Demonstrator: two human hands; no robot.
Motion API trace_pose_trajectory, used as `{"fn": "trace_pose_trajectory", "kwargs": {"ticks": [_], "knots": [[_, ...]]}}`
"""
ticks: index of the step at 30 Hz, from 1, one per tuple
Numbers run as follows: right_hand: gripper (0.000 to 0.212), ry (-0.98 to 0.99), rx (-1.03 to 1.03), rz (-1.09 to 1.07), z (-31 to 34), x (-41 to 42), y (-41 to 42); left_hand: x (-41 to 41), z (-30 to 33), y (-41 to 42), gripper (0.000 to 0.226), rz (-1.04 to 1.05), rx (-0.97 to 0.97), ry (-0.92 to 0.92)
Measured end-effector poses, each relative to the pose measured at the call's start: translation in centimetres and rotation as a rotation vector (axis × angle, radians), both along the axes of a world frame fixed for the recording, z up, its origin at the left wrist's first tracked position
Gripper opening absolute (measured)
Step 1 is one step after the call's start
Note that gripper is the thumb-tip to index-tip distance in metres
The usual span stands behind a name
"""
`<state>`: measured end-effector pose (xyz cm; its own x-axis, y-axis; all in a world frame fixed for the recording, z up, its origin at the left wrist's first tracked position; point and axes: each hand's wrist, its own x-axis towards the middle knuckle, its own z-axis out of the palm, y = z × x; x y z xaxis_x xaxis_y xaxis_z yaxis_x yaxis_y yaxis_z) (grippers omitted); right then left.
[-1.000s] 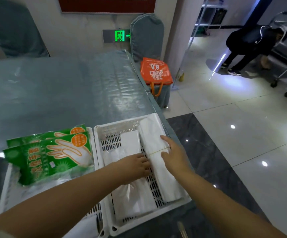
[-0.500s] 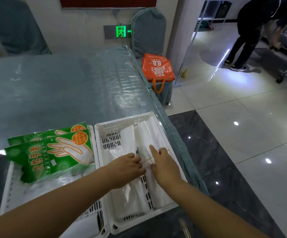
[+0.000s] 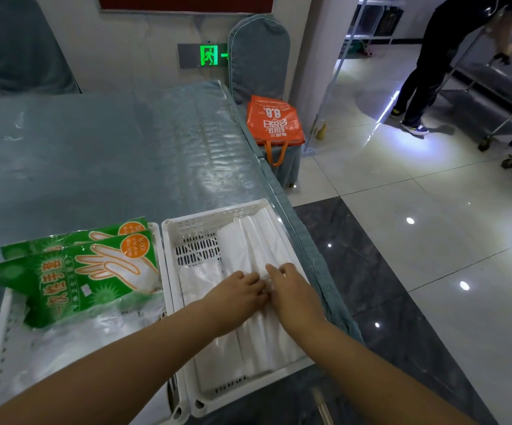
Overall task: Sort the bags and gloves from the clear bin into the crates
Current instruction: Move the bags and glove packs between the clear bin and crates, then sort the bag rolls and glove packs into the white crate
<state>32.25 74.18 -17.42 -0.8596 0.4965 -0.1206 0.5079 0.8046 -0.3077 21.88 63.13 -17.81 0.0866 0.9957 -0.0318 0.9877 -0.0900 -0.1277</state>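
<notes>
1. Head view: I have both hands down in the right white crate (image 3: 187, 228), which sits at the desk's (image 3: 95, 148) right edge. My left hand (image 3: 238, 291) and right hand (image 3: 291, 289) rest flat, fingers loose, side by side on the white bag bundles (image 3: 248, 250); neither is closed around anything.
2. Step, as I judge it: squaring up the bag bundles just placed in that crate.
3. Glove packs (image 3: 80, 271) lie in the left crate (image 3: 0, 348), beside the bag crate, rims touching or nearly so.
4. The clear bin is out of view, so I can't tell how much is left.
5. Next, probably: lift off, reach back for another item and pick the crate by type.
6. Text: glove pack reads "一次性手套", orange dot "100". Orange tote (image 3: 274, 124) on a chair shows "8.8", upside down. Green exit sign (image 3: 209, 55) is a pictogram only.
</notes>
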Motion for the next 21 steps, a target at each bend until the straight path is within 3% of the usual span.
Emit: {"fn": "trace_pose_trajectory", "kwargs": {"ticks": [4,7,11,13,17,21], "knots": [[0.032,0.049,0.030,-0.014,0.7,0.6,0.2,0.3,-1.2,-0.6,0.041,0.071,0.130,-0.006],[0.031,0.122,0.045,-0.042,1.7,0.6,0.3,0.3,-0.8,-0.9,0.060,0.313,0.116,-0.064],[0.027,0.188,0.012,-0.079,3.5,-0.2,-0.1,0.1,-1.1,-1.4,0.076,0.566,-0.087,-0.493],[0.024,0.217,0.010,-0.077,4.5,-0.9,-0.7,-0.3,-0.7,-2.0,0.078,0.583,-0.078,-0.554],[0.022,0.275,0.008,-0.053,6.2,-3.1,-2.8,-2.4,2.8,-4.3,0.063,0.552,0.054,-0.426],[0.018,0.394,-0.001,0.030,8.5,-6.5,-6.5,-5.4,9.3,-9.6,0.025,0.565,0.145,-0.228]]}}
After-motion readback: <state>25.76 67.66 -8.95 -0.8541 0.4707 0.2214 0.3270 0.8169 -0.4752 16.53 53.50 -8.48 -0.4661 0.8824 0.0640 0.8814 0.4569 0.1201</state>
